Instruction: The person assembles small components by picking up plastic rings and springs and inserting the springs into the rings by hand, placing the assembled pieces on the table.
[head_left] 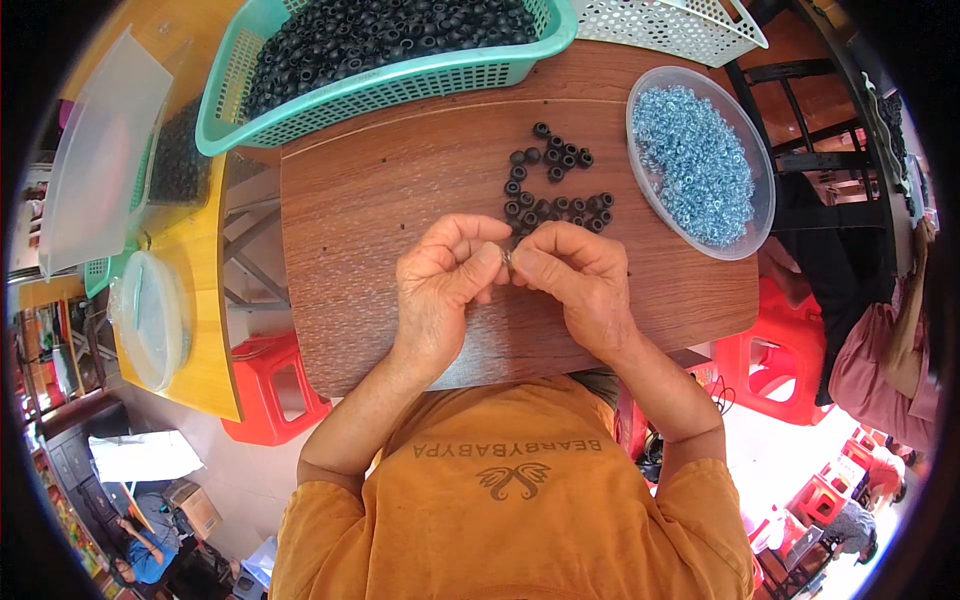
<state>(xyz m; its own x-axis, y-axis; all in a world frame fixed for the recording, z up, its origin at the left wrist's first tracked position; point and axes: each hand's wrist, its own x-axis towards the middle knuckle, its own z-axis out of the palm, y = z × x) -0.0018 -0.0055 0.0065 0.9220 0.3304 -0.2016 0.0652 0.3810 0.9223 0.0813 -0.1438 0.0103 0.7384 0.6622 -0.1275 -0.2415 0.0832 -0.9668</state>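
Note:
My left hand (438,280) and my right hand (580,275) meet over the near middle of the brown table (370,240). Thumb and forefinger of each are pinched together at a tiny piece, mostly covered by the fingertips and too small to name. Just beyond my fingers lies a loose group of black round pieces with holes, like beads (545,207). To the right stands a round clear tub (765,215) filled with small, see-through light-blue plastic pieces (695,165). A green basket (400,95) heaped with the same black pieces is at the far left.
A white perforated basket (670,30) sits at the far edge. On the left, a yellow table (200,340) bears a clear lid-like round container (150,320) and an upright translucent bin (105,150). Red stools (270,390) flank the table. Other people appear in the lower corners.

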